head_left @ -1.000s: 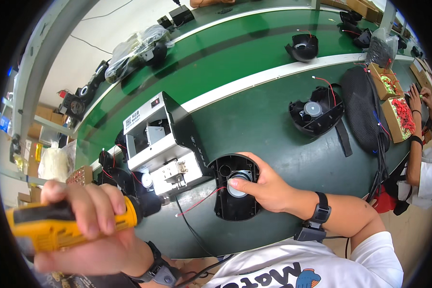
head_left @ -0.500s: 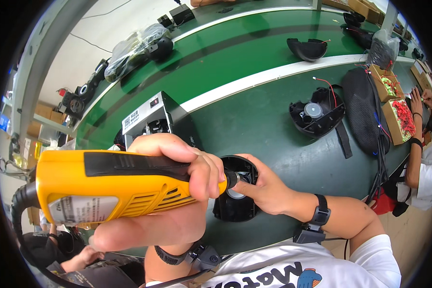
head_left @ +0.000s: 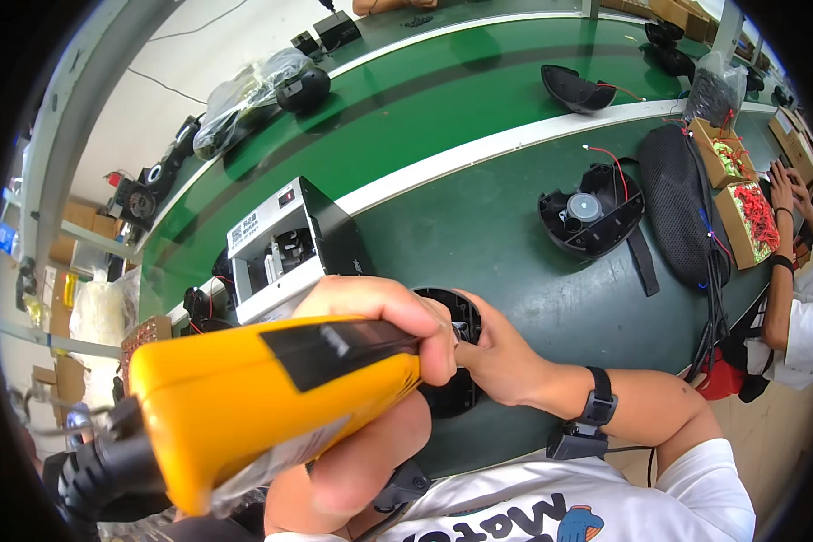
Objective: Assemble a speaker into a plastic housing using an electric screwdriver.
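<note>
A yellow and black corded electric screwdriver [head_left: 217, 388] is gripped in my left hand [head_left: 384, 312], its body large and close to the view. Its front end points into a round black plastic housing [head_left: 452, 402] on the bench. My fingers hide the tip, so whether it touches a screw cannot be seen. Around the right side of the housing my right hand [head_left: 506, 361] is closed, the thumb reaching over the rim toward the tool's tip.
A silver and black screw feeder box [head_left: 289, 235] stands at left. An open black shell [head_left: 592, 212] with a round speaker, a black mesh case [head_left: 686, 203] and boxes of coloured wires [head_left: 752, 221] lie at right. A co-worker's arm [head_left: 781, 289] reaches in there.
The screwdriver's rear end has swung down and nearer to the view with my left hand, uncovering more of the feeder box. My right hand stays on the housing.
</note>
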The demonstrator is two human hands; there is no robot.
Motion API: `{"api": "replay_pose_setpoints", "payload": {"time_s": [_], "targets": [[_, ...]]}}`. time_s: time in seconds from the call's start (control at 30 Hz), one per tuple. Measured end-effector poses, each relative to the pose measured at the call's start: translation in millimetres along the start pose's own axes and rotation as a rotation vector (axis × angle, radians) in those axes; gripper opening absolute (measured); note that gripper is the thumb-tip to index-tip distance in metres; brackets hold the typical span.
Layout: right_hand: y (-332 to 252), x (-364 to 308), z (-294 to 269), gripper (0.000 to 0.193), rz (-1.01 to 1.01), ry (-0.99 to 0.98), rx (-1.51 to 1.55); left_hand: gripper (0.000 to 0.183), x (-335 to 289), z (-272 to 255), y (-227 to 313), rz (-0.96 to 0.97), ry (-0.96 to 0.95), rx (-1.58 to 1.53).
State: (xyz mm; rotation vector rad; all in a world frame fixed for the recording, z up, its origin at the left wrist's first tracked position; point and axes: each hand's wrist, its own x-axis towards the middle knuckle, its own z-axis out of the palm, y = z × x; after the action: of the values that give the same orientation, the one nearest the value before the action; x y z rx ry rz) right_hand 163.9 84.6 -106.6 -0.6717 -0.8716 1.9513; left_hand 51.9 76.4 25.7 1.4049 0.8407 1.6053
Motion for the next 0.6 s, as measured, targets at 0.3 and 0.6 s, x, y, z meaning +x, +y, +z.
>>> {"api": "replay_pose_setpoints", "payload": {"time_s": [0.3, 0.6], "targets": [[-5, -2, 3, 0.049, -0.067, -0.010, -0.050, 0.028, 5, -9, -2, 0.013, -0.185, 0.092], [-11, -1, 13, 0.048, 0.004, -0.072, -0.054, 0.028, 30, -33, 24, 0.150, -0.525, 0.114]]}}
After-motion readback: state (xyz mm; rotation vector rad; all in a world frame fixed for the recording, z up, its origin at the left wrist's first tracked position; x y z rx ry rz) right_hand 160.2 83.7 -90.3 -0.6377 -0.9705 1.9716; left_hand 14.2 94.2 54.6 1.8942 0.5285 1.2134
